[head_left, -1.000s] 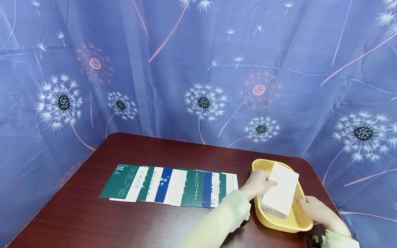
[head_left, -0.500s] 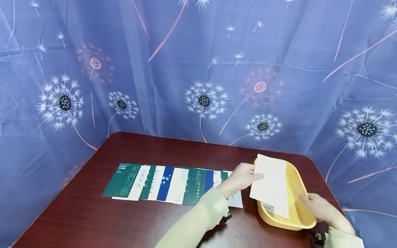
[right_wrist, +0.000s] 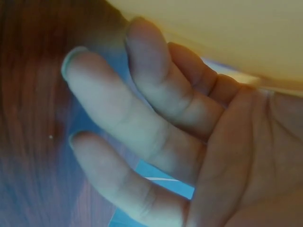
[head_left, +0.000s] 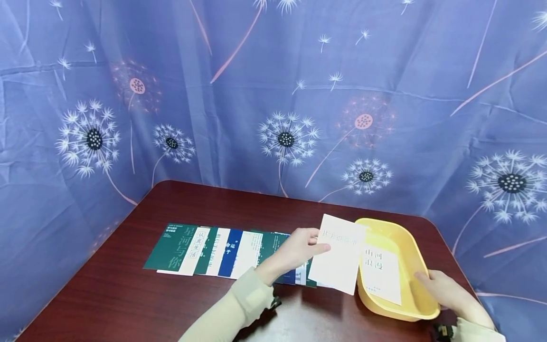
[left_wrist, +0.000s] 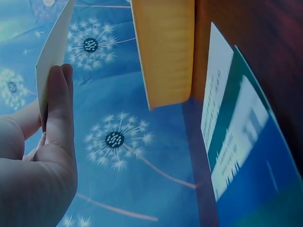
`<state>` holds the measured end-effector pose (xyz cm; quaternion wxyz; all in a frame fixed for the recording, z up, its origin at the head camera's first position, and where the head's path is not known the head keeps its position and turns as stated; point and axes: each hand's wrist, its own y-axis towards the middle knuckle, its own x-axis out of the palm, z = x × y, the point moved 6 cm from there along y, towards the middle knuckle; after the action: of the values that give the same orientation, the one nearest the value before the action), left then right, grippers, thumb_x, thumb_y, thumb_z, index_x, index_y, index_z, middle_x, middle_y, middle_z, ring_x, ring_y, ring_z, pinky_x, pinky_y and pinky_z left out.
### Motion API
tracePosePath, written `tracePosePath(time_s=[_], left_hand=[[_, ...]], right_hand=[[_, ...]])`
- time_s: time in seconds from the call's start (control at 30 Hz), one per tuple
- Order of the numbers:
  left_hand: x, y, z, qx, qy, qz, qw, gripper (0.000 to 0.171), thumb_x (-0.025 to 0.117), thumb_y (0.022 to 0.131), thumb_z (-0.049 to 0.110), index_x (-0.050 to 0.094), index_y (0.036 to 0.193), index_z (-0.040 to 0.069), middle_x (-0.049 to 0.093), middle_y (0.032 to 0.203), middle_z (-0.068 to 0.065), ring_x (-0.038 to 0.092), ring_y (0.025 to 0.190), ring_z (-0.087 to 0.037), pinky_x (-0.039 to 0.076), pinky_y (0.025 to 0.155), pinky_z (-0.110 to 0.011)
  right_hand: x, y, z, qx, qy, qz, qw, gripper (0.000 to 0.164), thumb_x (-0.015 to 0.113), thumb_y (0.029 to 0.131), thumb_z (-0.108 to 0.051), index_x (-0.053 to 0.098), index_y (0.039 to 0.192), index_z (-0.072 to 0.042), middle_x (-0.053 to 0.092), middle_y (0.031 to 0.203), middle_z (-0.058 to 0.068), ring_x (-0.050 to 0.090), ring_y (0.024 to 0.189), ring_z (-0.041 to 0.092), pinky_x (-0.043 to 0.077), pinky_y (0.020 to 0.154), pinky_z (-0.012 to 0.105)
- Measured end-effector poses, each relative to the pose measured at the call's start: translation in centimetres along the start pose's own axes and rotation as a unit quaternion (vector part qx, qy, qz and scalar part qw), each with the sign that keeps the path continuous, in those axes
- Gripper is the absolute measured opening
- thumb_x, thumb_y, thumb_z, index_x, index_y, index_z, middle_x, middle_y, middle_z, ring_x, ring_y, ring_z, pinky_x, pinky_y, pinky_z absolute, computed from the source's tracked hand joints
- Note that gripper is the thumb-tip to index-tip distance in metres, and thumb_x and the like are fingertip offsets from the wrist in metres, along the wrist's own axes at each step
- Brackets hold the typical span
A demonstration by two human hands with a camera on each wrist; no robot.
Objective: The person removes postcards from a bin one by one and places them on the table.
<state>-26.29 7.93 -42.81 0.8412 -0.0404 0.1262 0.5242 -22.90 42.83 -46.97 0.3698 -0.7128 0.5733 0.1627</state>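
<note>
My left hand [head_left: 295, 251] pinches a white card [head_left: 337, 263] with grey lettering, thumb on its face, above the right end of a row of overlapping cards. The left wrist view shows the same card [left_wrist: 51, 56] edge-on between thumb and fingers. To the right stands a yellow plastic tray [head_left: 410, 259], with another white card [head_left: 380, 278] lettered in grey inside it. My right hand [head_left: 446, 292] grips the tray's right side, its thumb over the rim. In the right wrist view, the fingers [right_wrist: 142, 127] bend beneath the yellow wall [right_wrist: 227, 38].
Green, white and blue cards [head_left: 171, 247] overlap in a row across the dark red wooden table [head_left: 119, 299]. The left hand and forearm cover part of that row. A blue dandelion-print curtain [head_left: 239, 118] hangs behind the table and at its sides.
My left hand has lifted the white card out of the tray and carried it left, over the row's right end. That uncovers the card in the tray. My right hand stays on the tray.
</note>
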Motion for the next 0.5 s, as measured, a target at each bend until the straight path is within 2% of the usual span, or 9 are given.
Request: tracePosePath(time_s=[0.1,0.17,0.23,0.3,0.37,0.5], left_hand=[[-1.1,-1.2,-0.6,0.002,0.007,-0.002,1.0,0.018,0.068,0.093,0.026,0.07,0.11,0.02,0.06,0.066,0.009,0.03,0.046,-0.012,0.027,0.044,-0.027],[-1.7,-1.8,-1.2,-0.001,0.011,0.0,0.9999,0.019,0.068,0.094,0.025,0.07,0.112,0.02,0.059,0.063,0.009,0.028,0.046,-0.012,0.025,0.044,-0.027],[-2.4,-2.2,-1.7,-0.001,0.014,0.0,0.9999,0.021,0.067,0.094,0.026,0.07,0.114,0.019,0.062,0.066,0.009,0.035,0.049,-0.011,0.028,0.046,-0.026],[-3.1,-2.4,-2.1,-0.002,0.002,0.003,1.0,0.024,0.067,0.095,0.025,0.069,0.116,0.016,0.071,0.082,0.008,0.048,0.056,-0.009,0.036,0.051,-0.025],[-4.0,-2.7,-2.4,-0.003,-0.012,0.006,0.9999,0.026,0.066,0.095,0.025,0.068,0.119,0.015,0.073,0.094,0.006,0.06,0.069,-0.01,0.046,0.06,-0.025],[-5.8,-3.4,-2.7,-0.017,-0.029,0.017,0.9993,0.028,0.065,0.096,0.025,0.065,0.122,0.014,0.073,0.098,0.001,0.068,0.082,-0.015,0.054,0.071,-0.03]], right_hand=[[0.1,-0.1,0.1,-0.006,0.008,-0.015,1.0,0.039,0.036,0.106,-0.025,0.056,0.096,0.008,0.059,0.066,0.005,0.054,0.05,0.014,0.045,0.045,0.028],[0.1,-0.2,0.1,-0.012,0.006,-0.025,1.0,0.038,0.037,0.106,-0.024,0.057,0.092,0.005,0.058,0.063,0.004,0.048,0.046,0.012,0.039,0.043,0.026],[0.1,-0.3,0.1,-0.015,0.011,-0.037,0.999,0.038,0.036,0.106,-0.024,0.057,0.091,0.004,0.058,0.063,0.004,0.045,0.045,0.01,0.037,0.042,0.024],[0.0,-0.4,0.1,-0.02,0.013,-0.042,0.999,0.039,0.035,0.106,-0.023,0.058,0.092,0.005,0.06,0.064,0.005,0.047,0.046,0.01,0.039,0.043,0.025],[0.0,-0.4,0.1,-0.026,0.017,-0.049,0.998,0.039,0.034,0.106,-0.023,0.058,0.095,0.007,0.06,0.066,0.006,0.048,0.047,0.011,0.04,0.044,0.027],[0.0,-0.1,0.0,-0.029,0.02,-0.051,0.998,0.039,0.034,0.106,-0.022,0.057,0.099,0.009,0.06,0.067,0.006,0.05,0.048,0.013,0.042,0.045,0.028]])
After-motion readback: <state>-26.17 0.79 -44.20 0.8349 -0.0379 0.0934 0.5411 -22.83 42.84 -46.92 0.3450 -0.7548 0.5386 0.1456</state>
